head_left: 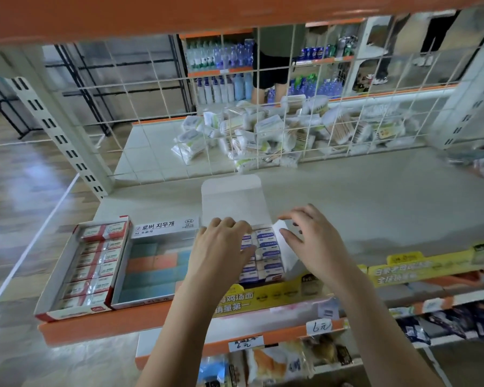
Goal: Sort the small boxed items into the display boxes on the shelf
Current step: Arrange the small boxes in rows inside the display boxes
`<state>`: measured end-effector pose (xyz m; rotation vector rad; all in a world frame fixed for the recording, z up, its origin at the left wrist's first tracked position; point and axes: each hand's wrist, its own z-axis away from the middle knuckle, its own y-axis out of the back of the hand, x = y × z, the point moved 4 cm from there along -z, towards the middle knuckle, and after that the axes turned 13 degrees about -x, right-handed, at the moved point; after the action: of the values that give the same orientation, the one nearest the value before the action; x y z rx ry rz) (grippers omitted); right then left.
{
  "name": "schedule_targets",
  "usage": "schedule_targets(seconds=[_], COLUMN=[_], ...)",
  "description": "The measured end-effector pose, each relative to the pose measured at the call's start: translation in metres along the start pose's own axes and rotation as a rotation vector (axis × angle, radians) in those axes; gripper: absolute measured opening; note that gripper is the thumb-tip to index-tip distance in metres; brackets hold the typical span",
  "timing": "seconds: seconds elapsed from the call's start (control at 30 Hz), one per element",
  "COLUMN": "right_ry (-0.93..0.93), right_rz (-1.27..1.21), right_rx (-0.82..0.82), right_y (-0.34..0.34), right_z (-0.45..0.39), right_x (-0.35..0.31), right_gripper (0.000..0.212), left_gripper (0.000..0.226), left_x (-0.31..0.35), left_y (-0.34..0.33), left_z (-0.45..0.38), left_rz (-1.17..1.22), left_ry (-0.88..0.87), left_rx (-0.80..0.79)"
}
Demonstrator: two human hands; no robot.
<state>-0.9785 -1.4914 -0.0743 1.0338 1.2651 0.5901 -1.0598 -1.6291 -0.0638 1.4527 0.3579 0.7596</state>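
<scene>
From the head view, three display boxes sat side by side at the front of the shelf (361, 196). The left hand (221, 247) lay over the small boxed items (267, 254) in the rightmost display box (284, 263), its fingers (235, 223) bent down onto them; whether they gripped one could not be told. The right hand (316, 241) hovered beside it, fingers (294, 238) spread and released. The raised lid flap (232, 196) stood just behind both hands, so a careless lift would likely knock it. The box sat near the shelf's front edge, and a downward push might tip it off.
</scene>
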Motion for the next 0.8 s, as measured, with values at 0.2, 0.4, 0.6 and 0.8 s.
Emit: schedule_targets(seconds=[0.2, 0.4, 0.6, 0.8], right_ry=[-0.075, -0.245, -0.439, -0.596], right_rz=[0.071, 0.145, 0.146, 0.119], right_rx=[0.009, 0.04, 0.018, -0.016], right_y=[0.04, 0.096, 0.153, 0.195], right_z=[0.008, 0.043, 0.084, 0.117], right_x=[0.044, 0.126, 0.227, 0.323], right_gripper=[0.028, 0.032, 0.035, 0.036], left_gripper=[0.031, 0.033, 0.036, 0.035], left_x=[0.06, 0.175, 0.295, 0.384], left_y=[0.027, 0.028, -0.003, -0.04], left_z=[-0.043, -0.087, -0.132, -0.184], left_rz=[-0.02, -0.056, -0.126, -0.207], left_ry=[-0.168, -0.402, -0.567, -0.625], left_rx=[0.038, 0.039, -0.072, -0.176])
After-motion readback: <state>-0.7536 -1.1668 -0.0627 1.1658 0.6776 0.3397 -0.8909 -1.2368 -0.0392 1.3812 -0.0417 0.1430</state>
